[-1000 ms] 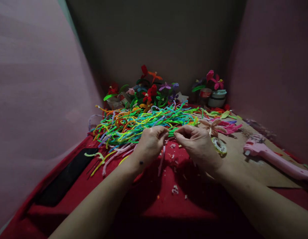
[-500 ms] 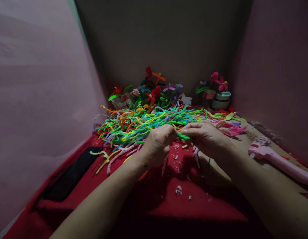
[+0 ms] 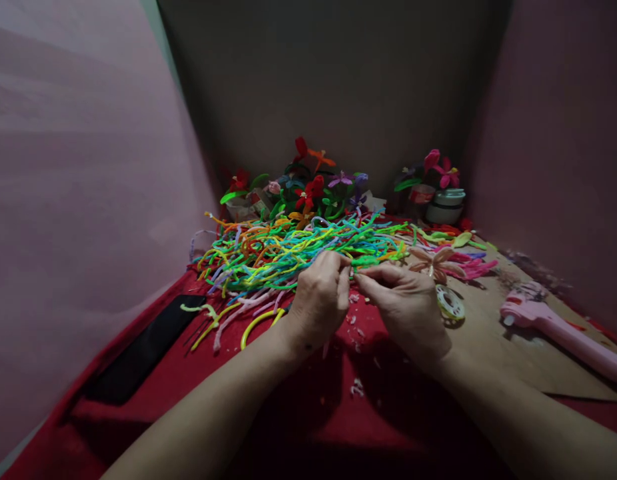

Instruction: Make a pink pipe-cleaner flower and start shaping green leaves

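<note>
My left hand (image 3: pixel 321 290) is closed, its thumb and fingers pinched at the near edge of a heap of coloured pipe cleaners (image 3: pixel 288 250). Just to its right, my right hand (image 3: pixel 406 300) pinches too, the fingertips of both hands almost meeting. A short bit of green pipe cleaner (image 3: pixel 361 263) shows at the fingertips, mostly hidden by them. Near my right hand lie a beige pipe-cleaner flower (image 3: pixel 432 264) and a pale spool (image 3: pixel 450 303).
Pipe-cleaner flowers (image 3: pixel 308 193) in pots and a lidded jar (image 3: pixel 445 205) stand at the back. A pink glue gun (image 3: pixel 558 327) rests on cardboard (image 3: pixel 493 353) at right. A black phone (image 3: pixel 146 350) lies left on the red cloth (image 3: pixel 163 427). Pink walls rise on both sides.
My right hand has moved left and slightly down, bringing its fingertips closer to my left hand. Less of the green pipe cleaner shows, and the beige flower and spool are uncovered.
</note>
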A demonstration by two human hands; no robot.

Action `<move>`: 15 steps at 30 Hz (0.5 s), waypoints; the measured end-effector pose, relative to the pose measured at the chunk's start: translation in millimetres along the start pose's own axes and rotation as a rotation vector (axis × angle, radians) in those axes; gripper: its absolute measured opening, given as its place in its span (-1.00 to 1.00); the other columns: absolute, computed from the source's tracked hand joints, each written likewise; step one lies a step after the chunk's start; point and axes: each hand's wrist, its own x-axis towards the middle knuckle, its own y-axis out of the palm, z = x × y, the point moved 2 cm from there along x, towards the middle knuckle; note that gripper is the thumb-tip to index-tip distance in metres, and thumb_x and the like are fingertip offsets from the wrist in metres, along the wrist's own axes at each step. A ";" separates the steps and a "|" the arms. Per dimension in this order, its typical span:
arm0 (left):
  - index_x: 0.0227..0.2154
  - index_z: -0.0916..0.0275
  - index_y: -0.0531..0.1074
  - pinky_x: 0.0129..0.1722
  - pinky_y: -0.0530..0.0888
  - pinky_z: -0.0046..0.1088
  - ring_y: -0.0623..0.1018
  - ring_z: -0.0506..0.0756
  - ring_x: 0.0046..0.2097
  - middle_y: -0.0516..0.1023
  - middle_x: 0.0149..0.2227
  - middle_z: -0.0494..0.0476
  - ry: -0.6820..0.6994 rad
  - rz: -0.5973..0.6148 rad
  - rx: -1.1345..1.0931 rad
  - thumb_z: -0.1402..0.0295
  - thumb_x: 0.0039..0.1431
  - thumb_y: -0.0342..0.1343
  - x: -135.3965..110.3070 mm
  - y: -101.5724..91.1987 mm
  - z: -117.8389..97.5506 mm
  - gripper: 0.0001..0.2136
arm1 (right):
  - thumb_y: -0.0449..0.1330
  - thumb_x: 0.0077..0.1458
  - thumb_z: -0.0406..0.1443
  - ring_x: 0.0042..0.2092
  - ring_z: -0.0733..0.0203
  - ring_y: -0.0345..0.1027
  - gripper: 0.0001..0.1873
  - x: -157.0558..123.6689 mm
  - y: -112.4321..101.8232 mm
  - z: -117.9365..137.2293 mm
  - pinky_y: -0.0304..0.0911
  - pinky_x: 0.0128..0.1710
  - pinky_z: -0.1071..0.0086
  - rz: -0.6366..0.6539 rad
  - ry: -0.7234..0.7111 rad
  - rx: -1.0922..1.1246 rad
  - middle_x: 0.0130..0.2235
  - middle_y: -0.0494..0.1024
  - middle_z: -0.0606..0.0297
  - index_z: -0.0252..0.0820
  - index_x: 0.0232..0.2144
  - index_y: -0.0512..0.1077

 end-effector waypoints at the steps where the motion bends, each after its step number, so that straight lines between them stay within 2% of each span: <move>1: -0.42 0.29 0.32 -0.36 0.39 -0.44 0.43 0.05 -0.38 0.43 -0.44 0.12 0.049 0.023 0.075 0.50 0.13 -0.10 -0.8 0.9 -1.1 -0.89 | 0.14 -0.04 -0.33 -0.47 0.27 0.27 -0.86 -1.9 -1.3 2.4 0.16 -0.39 0.37 -0.002 -0.141 -0.144 -0.53 0.47 0.27 -0.19 -0.57 0.46; 3: -0.43 0.31 0.31 -0.39 0.38 -0.40 0.42 0.08 -0.38 0.41 -0.43 0.17 0.143 0.111 0.226 0.55 0.09 -0.12 -2.6 3.2 -2.5 -0.87 | 0.09 0.00 -0.36 -0.45 0.25 0.30 -0.81 -4.5 -1.9 4.6 0.17 -0.33 0.35 0.032 -0.373 -0.389 -0.53 0.47 0.23 -0.19 -0.58 0.45; 4: -0.43 0.31 0.31 -0.41 0.37 -0.39 0.41 0.10 -0.39 0.40 -0.43 0.19 0.184 0.166 0.292 0.58 0.07 -0.13 -3.5 4.4 -2.5 -0.86 | 0.07 0.01 -0.37 -0.45 0.24 0.30 -0.78 -4.7 -1.8 4.4 0.17 -0.33 0.34 0.060 -0.443 -0.483 -0.54 0.46 0.23 -0.20 -0.60 0.44; 7: -0.44 0.30 0.30 -0.48 0.35 -0.39 0.40 0.11 -0.42 0.39 -0.44 0.18 0.271 0.293 0.402 0.61 0.04 -0.15 -5.2 5.9 -0.6 -0.83 | 0.04 0.04 -0.37 -0.44 0.23 0.30 -0.75 -1.3 -3.2 3.5 0.16 -0.37 0.35 0.105 -0.494 -0.598 -0.55 0.45 0.21 -0.21 -0.59 0.45; 10: -0.42 0.28 0.29 -0.49 0.33 -0.41 0.40 0.09 -0.43 0.40 -0.44 0.15 0.304 0.311 0.401 0.60 0.03 -0.14 -4.2 4.3 3.7 -0.84 | 0.09 0.02 -0.34 -0.41 0.23 0.30 -0.81 6.6 -7.5 4.9 0.17 -0.36 0.36 0.094 -0.342 -0.432 -0.50 0.47 0.22 -0.21 -0.53 0.47; 13: -0.44 0.28 0.29 -0.50 0.31 -0.42 0.39 0.08 -0.44 0.40 -0.45 0.14 0.347 0.270 0.381 0.62 -0.02 -0.13 -2.1 1.9 8.4 -0.84 | 0.19 -0.07 -0.31 -0.42 0.26 0.28 -0.87 15.7 -10.9 3.0 0.16 -0.38 0.38 0.114 -0.044 -0.160 -0.53 0.45 0.28 -0.22 -0.59 0.46; 15: -0.46 0.28 0.29 -0.51 0.29 -0.43 0.38 0.07 -0.45 0.39 -0.47 0.12 0.396 0.246 0.365 0.62 -0.04 -0.12 -1.1 0.8 10.1 -0.84 | 0.25 -0.16 -0.29 -0.48 0.31 0.23 -0.85 20.0 -10.3 -2.5 0.13 -0.45 0.41 0.185 0.181 0.051 -0.58 0.40 0.33 -0.23 -0.66 0.42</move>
